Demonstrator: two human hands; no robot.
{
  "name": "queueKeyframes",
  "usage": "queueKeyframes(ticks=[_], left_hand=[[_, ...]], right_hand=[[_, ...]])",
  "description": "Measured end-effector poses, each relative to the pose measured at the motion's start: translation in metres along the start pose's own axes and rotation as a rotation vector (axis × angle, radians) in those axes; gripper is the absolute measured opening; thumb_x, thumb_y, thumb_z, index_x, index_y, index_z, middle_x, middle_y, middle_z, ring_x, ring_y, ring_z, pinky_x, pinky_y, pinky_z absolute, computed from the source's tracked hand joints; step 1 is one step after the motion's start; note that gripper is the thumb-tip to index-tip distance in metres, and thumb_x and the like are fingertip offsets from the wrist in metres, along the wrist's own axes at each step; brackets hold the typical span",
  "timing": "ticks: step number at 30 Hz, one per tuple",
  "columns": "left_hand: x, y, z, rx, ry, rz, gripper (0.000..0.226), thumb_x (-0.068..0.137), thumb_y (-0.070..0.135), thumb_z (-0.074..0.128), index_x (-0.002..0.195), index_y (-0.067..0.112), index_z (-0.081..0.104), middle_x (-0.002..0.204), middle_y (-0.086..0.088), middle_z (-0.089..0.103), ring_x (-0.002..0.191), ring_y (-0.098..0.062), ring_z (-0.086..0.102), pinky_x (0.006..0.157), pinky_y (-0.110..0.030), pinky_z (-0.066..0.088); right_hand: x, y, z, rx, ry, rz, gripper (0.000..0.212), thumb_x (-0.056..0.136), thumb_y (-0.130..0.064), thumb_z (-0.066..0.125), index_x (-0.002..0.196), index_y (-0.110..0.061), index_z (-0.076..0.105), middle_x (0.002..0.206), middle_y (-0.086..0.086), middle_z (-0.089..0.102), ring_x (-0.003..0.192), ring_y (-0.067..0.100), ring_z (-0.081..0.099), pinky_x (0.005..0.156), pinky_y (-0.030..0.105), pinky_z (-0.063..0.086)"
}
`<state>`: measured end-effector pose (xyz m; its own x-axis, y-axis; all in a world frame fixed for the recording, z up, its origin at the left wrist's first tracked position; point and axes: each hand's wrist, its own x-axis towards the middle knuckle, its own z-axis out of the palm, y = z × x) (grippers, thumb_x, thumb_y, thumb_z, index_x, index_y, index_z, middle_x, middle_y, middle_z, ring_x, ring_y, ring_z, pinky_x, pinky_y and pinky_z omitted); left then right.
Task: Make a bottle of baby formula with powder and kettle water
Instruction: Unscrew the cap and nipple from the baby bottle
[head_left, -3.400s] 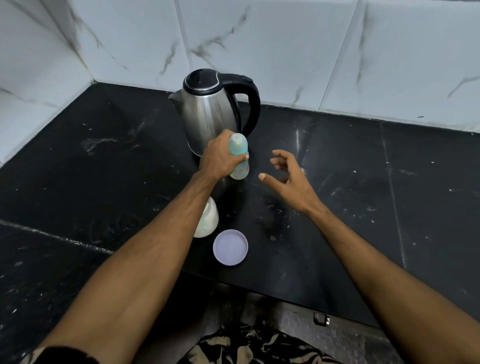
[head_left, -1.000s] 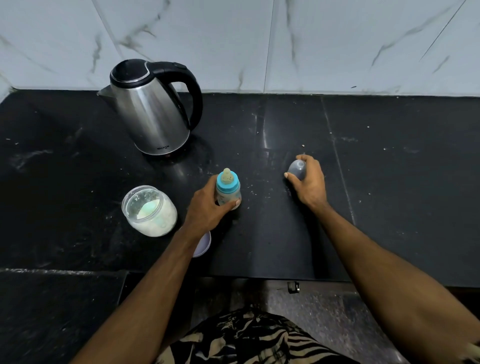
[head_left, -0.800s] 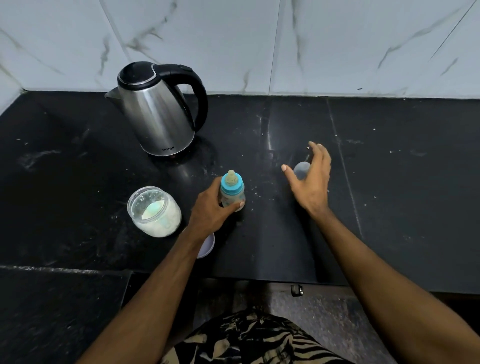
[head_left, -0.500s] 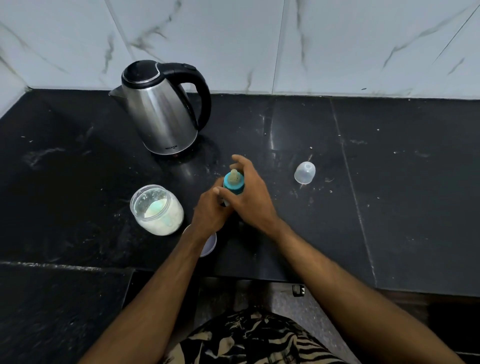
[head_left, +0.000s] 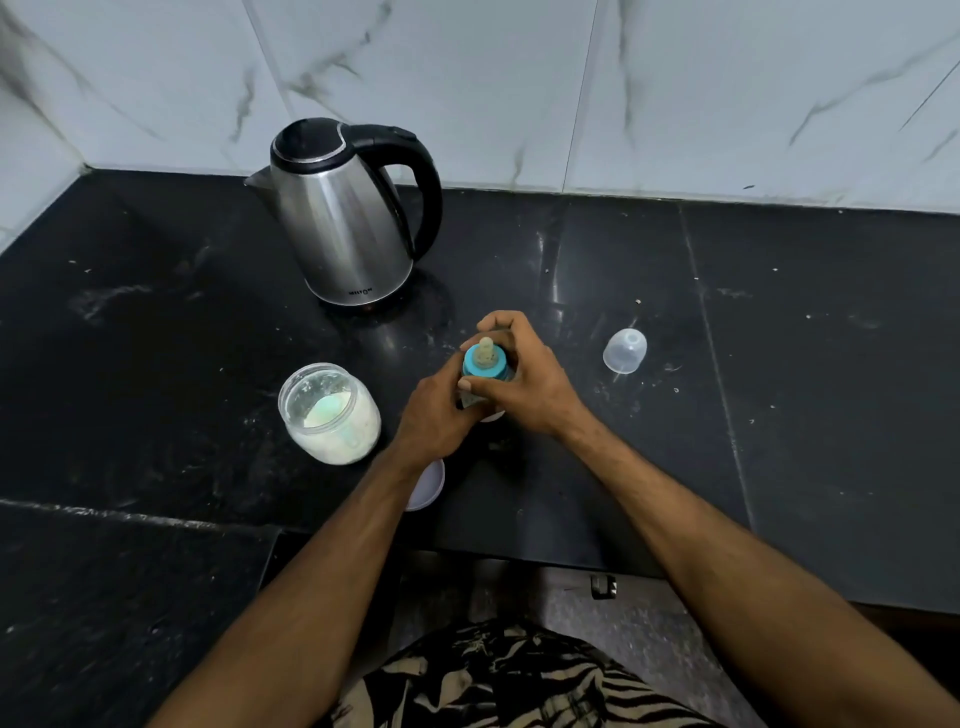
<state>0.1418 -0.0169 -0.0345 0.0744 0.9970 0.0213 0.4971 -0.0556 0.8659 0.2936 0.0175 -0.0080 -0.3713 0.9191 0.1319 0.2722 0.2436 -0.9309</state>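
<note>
The black counter (head_left: 779, 322) runs under a white marble-look wall (head_left: 675, 93). The steel kettle (head_left: 345, 228) stands at the back left, lid down, black handle to the right and spout to the left. In front of it and to the left the open powder jar (head_left: 330, 413) stands upright with a pale green scoop lying in the powder. Its lid (head_left: 428, 486) lies flat at the counter's near edge, half hidden under the left forearm. The clear cap (head_left: 625, 352) sits well to the right of the hands, on its own.

The bottle (head_left: 485, 371) stands upright near the middle of the counter, between jar and cap, in front of the kettle. Its long axis is vertical, and the teat points up towards the camera. Its lower body is hidden by the hands, so I cannot tell what is inside.

The left hand (head_left: 439, 421) grips the bottle's body from the near side. The right hand (head_left: 524, 382) curls round the blue collar, thumb in front and fingers behind.

Judging by the grip, the step in hand is unscrewing the collar to open the bottle for powder and water. The next move calls for a firm hold below, a turn above, then lifting the collar straight off so the bottle does not tip
</note>
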Motion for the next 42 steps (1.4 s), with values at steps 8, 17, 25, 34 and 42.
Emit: queueKeyframes(ticks=[8, 17, 25, 34, 42], left_hand=[[-0.002, -0.002, 0.005, 0.084, 0.045, -0.017, 0.047, 0.090, 0.024, 0.064, 0.135, 0.022, 0.051, 0.121, 0.001, 0.068, 0.108, -0.018, 0.066, 0.093, -0.041, 0.054], [0.001, -0.003, 0.012, 0.088, 0.151, -0.100, 0.034, 0.093, 0.023, 0.066, 0.125, 0.010, 0.061, 0.110, -0.007, 0.073, 0.099, -0.021, 0.069, 0.087, -0.038, 0.056], [0.007, -0.004, 0.013, 0.040, 0.146, -0.056, 0.039, 0.082, 0.009, 0.075, 0.121, 0.008, 0.065, 0.107, -0.003, 0.074, 0.094, -0.009, 0.067, 0.077, -0.005, 0.047], [0.008, -0.009, 0.010, -0.065, 0.087, -0.038, 0.052, 0.071, 0.027, 0.087, 0.118, 0.022, 0.067, 0.108, 0.009, 0.073, 0.097, -0.002, 0.068, 0.085, -0.021, 0.054], [0.008, -0.009, 0.007, -0.059, 0.042, -0.012, 0.050, 0.074, 0.019, 0.085, 0.120, 0.023, 0.064, 0.108, 0.015, 0.070, 0.100, 0.005, 0.065, 0.085, -0.015, 0.051]], right_hand=[[-0.010, -0.002, 0.036, 0.085, 0.225, 0.046, 0.068, 0.077, -0.018, 0.081, 0.132, -0.022, 0.041, 0.107, -0.007, 0.063, 0.100, 0.012, 0.065, 0.092, 0.036, 0.055], [0.006, 0.004, 0.059, 0.040, 0.507, 0.115, 0.056, 0.077, -0.030, 0.078, 0.121, -0.036, 0.044, 0.097, -0.003, 0.067, 0.093, 0.014, 0.067, 0.084, 0.039, 0.057], [0.013, 0.006, 0.031, 0.045, 0.172, 0.111, 0.065, 0.079, -0.015, 0.074, 0.133, -0.031, 0.043, 0.101, -0.002, 0.072, 0.123, 0.003, 0.057, 0.102, 0.032, 0.050], [0.028, 0.000, -0.006, 0.028, -0.286, 0.071, 0.072, 0.076, 0.006, 0.073, 0.141, -0.014, 0.046, 0.105, 0.000, 0.075, 0.130, 0.009, 0.053, 0.109, 0.020, 0.039], [0.012, 0.001, -0.002, -0.129, -0.071, 0.082, 0.072, 0.070, -0.028, 0.088, 0.130, -0.021, 0.050, 0.123, -0.003, 0.057, 0.111, 0.005, 0.056, 0.097, 0.033, 0.051]])
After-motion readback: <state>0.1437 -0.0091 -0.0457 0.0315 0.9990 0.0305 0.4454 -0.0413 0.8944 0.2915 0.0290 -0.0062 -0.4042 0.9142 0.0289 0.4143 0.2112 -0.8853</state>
